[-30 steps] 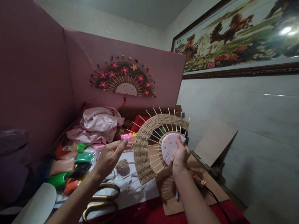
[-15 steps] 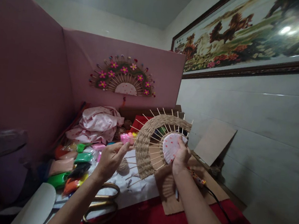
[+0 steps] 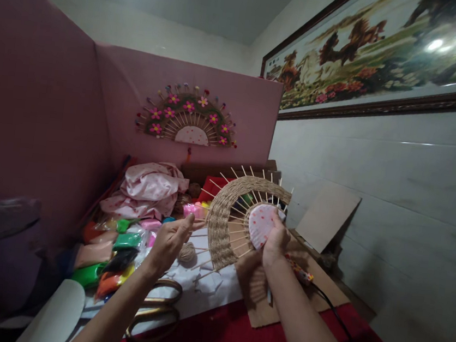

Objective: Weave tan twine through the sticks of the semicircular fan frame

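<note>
A half-round fan of woven tan cord (image 3: 221, 230) on thin wooden sticks is held up above the table, tilted. Its centre is a white piece with red dots (image 3: 259, 225). My right hand (image 3: 278, 240) grips that centre, thumb on top. At the fan's left edge my left hand (image 3: 171, 241) has its fingers pressed together at the tip of a stick (image 3: 200, 220). A ball of cord (image 3: 188, 252) lies below, between my left hand and the fan.
Colourful clay packets (image 3: 127, 241) and pink dotted cloth (image 3: 152, 187) lie at left. Large scissors (image 3: 158, 311) are near the front. Cardboard (image 3: 256, 300) and a corded tool (image 3: 302, 275) lie at right. A flowered fan (image 3: 188, 117) hangs on the pink panel (image 3: 251, 113).
The fan has turned very slightly, and its sticks at the top left have shifted a little to the right. Both hands stay in nearly the same place.
</note>
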{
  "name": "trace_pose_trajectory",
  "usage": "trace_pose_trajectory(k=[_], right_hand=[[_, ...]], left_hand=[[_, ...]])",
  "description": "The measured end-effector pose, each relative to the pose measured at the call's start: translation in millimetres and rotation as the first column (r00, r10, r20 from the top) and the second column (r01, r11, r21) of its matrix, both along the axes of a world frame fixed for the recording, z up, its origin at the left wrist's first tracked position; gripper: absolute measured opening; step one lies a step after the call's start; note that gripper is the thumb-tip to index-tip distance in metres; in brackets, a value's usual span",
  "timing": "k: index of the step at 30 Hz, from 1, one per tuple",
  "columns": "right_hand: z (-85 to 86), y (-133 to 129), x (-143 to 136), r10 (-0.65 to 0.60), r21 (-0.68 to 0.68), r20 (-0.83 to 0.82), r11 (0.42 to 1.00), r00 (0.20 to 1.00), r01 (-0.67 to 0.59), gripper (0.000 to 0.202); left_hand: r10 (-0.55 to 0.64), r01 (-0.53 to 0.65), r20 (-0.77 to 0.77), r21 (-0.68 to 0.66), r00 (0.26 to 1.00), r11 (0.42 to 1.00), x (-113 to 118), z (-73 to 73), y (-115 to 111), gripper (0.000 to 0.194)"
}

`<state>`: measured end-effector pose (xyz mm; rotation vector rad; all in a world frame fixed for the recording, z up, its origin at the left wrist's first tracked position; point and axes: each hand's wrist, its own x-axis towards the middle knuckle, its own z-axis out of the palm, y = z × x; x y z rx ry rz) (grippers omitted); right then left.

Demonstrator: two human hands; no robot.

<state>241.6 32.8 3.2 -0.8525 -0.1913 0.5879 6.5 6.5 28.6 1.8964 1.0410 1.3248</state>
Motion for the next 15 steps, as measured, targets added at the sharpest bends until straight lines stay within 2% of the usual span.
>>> trace_pose_trajectory(k=[7, 11, 15], right_hand=[[1.9, -2.2, -0.5, 0.012, -0.055, 0.006, 0.998, 1.000, -0.012, 0.030], [2.9, -3.4, 0.1, -0.007, -0.093, 0.026, 0.996, 1.000, 0.009, 0.027], [-4.1, 1.8, 3.1, -0.016, -0.083, 0.038, 0.996, 0.999, 0.019, 0.028]], left_hand=[[-0.047, 0.049, 0.027, -0.113, 0.999, 0.992, 1.9, 10.2, -5.1, 0.063], [-0.084, 0.103, 0.094, -0.227, 0.992, 0.968, -1.0, 0.1, 2.2, 0.068], [-0.028, 0.107, 0.211, -0.372, 0.977, 0.922, -0.1, -10.3, 8.7, 0.073]])
